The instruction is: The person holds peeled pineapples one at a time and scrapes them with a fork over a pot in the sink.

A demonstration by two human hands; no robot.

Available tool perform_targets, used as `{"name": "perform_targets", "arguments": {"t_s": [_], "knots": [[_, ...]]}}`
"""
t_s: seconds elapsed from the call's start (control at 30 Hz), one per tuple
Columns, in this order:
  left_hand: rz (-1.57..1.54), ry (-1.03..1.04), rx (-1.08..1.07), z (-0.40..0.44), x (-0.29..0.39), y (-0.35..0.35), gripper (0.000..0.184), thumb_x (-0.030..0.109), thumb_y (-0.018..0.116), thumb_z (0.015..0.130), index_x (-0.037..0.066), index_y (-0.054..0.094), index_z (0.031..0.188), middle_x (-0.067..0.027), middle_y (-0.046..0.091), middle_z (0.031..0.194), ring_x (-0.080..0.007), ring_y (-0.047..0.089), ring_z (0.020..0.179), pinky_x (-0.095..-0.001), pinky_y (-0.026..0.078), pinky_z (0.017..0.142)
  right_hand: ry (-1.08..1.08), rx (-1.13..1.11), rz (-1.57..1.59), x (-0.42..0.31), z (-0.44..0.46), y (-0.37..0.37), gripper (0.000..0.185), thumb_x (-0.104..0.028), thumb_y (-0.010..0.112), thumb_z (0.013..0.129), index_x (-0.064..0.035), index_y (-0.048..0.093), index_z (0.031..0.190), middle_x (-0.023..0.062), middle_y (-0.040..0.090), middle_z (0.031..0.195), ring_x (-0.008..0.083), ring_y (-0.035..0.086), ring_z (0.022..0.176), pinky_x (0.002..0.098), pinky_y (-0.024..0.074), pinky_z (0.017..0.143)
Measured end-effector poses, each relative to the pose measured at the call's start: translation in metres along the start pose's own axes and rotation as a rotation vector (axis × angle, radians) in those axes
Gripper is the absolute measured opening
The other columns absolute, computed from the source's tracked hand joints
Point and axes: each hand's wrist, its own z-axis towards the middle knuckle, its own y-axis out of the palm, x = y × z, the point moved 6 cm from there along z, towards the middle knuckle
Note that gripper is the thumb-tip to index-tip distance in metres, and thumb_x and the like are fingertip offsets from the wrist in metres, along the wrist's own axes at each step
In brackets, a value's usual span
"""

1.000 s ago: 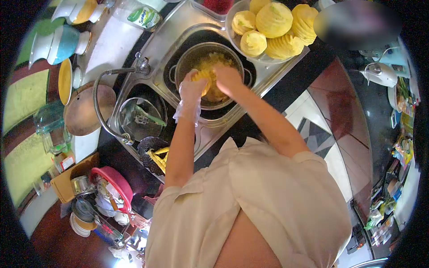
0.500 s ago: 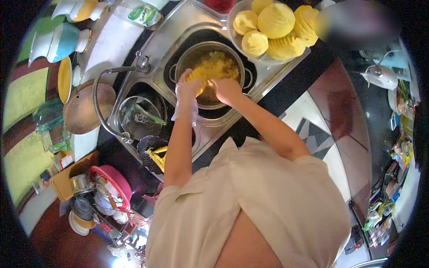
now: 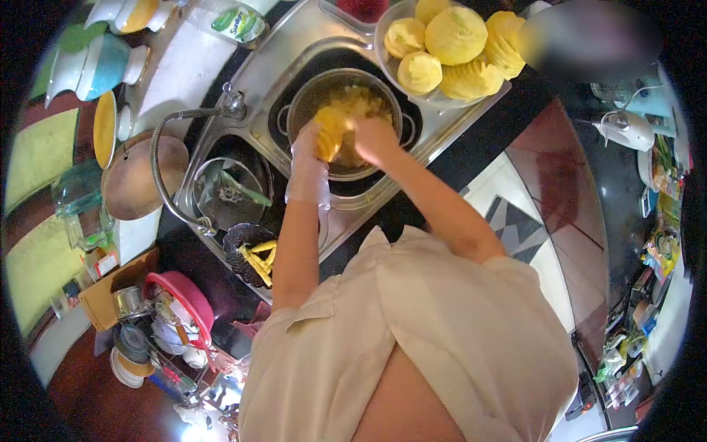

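Note:
My left hand, in a clear plastic glove, is closed around a peeled yellow pineapple with ridged cuts. It holds the fruit over a metal pot that stands in the sink basin. My right hand is bare and a little blurred, its fingers curled close against the fruit's right side. Whatever those fingers hold is too small or hidden to make out. Yellow pineapple pieces lie in the pot below both hands.
Several peeled pineapples fill a clear bowl at the sink's right corner. A faucet arches over the left basin, which holds a clear bowl. Yellow strips lie in a dark bowl. A pink basin holds dishes.
My left hand has turned the pineapple, so more of its ridged side shows. My right hand has shifted slightly right and is now blurred.

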Motion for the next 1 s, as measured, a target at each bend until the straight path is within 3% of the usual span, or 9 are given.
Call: {"name": "perform_targets", "arguments": {"t_s": [0.17,0.3,0.47,0.57,0.63,0.7,0.8,0.87,1.0], "knots": [[-0.024,-0.044,0.068,-0.009,-0.003,-0.006,0.032,0.024,0.057,0.083,0.004,0.057,0.108,-0.0101,0.063,0.102,-0.0229,0.064,0.088,-0.0398,0.054,0.068,0.036,-0.132,-0.077,-0.007,-0.010,-0.002,0.029,-0.010,0.042,0.083,-0.0075,0.058,0.107,0.0200,0.064,0.090,0.0340,0.064,0.084,0.0462,0.0504,0.073],[-0.073,-0.022,0.070,0.012,-0.011,-0.006,0.028,0.021,0.057,0.083,0.005,0.059,0.106,-0.0084,0.064,0.097,-0.0220,0.064,0.081,-0.0369,0.055,0.064,0.050,0.020,-0.033,-0.005,0.005,-0.012,0.028,-0.010,0.042,0.082,-0.0090,0.060,0.104,0.0195,0.065,0.088,0.0357,0.064,0.082,0.0467,0.0506,0.071],[-0.050,-0.057,-0.035,-0.009,-0.002,-0.007,0.027,0.020,0.056,0.085,0.006,0.058,0.108,-0.0087,0.063,0.098,-0.0231,0.064,0.082,-0.0384,0.055,0.065,0.045,-0.197,0.060,-0.002,-0.013,-0.009,0.027,-0.014,0.043,0.084,-0.0075,0.059,0.104,0.0212,0.063,0.090,0.0377,0.062,0.083,0.0477,0.0481,0.073],[0.251,0.423,-0.150,-0.041,0.020,0.009,0.033,0.024,0.054,0.087,0.006,0.053,0.114,-0.0096,0.062,0.102,-0.0239,0.064,0.085,-0.0397,0.055,0.064,0.077,-0.173,0.154,0.025,-0.001,-0.009,0.029,-0.012,0.046,0.081,-0.0074,0.060,0.106,0.0228,0.062,0.096,0.0353,0.062,0.088,0.0480,0.0478,0.075],[-0.291,-0.059,-0.138,-0.042,0.008,0.017,0.036,0.026,0.052,0.088,0.005,0.049,0.116,-0.0107,0.061,0.106,-0.0244,0.063,0.087,-0.0409,0.055,0.062,0.268,-0.288,0.437,0.040,0.008,0.011,0.043,-0.008,0.049,0.079,-0.0075,0.051,0.122,0.0198,0.064,0.087,0.0290,0.063,0.076,0.0424,0.0492,0.069],[-0.353,-0.105,-0.053,-0.055,0.006,0.018,0.032,0.025,0.051,0.087,0.005,0.051,0.112,-0.0100,0.062,0.104,-0.0241,0.064,0.085,-0.0416,0.054,0.061,0.413,-0.363,0.571,0.040,0.009,0.021,0.053,-0.006,0.050,0.078,-0.0075,0.044,0.130,0.0178,0.065,0.081,0.0250,0.064,0.069,0.0389,0.0497,0.065],[-0.377,-0.135,-0.197,-0.053,-0.006,0.011,0.032,0.027,0.050,0.087,0.006,0.051,0.111,-0.0094,0.062,0.103,-0.0250,0.063,0.088,-0.0425,0.055,0.062,0.212,-0.277,0.643,0.038,0.017,0.029,0.051,-0.008,0.049,0.079,-0.0036,0.043,0.130,0.0162,0.064,0.074,0.0231,0.061,0.059,0.0369,0.0494,0.060],[-0.386,-0.195,-0.227,-0.046,-0.011,0.006,0.031,0.028,0.050,0.086,0.007,0.052,0.109,-0.0071,0.062,0.100,-0.0235,0.063,0.084,-0.0415,0.055,0.061,0.258,-0.237,0.599,0.021,0.009,-0.003,0.045,-0.009,0.043,0.084,-0.0027,0.045,0.129,0.0063,0.056,0.061,0.0159,0.055,0.057,0.0280,0.0440,0.054],[-0.472,-0.217,-0.098,-0.083,0.002,0.022,0.028,0.029,0.052,0.086,0.009,0.054,0.105,-0.0053,0.063,0.095,-0.0205,0.063,0.082,-0.0386,0.055,0.062,0.299,-0.220,0.532,0.042,0.019,0.015,0.038,-0.008,0.043,0.083,-0.0018,0.053,0.120,0.0043,0.056,0.063,0.0146,0.053,0.055,0.0265,0.0433,0.051]]}}
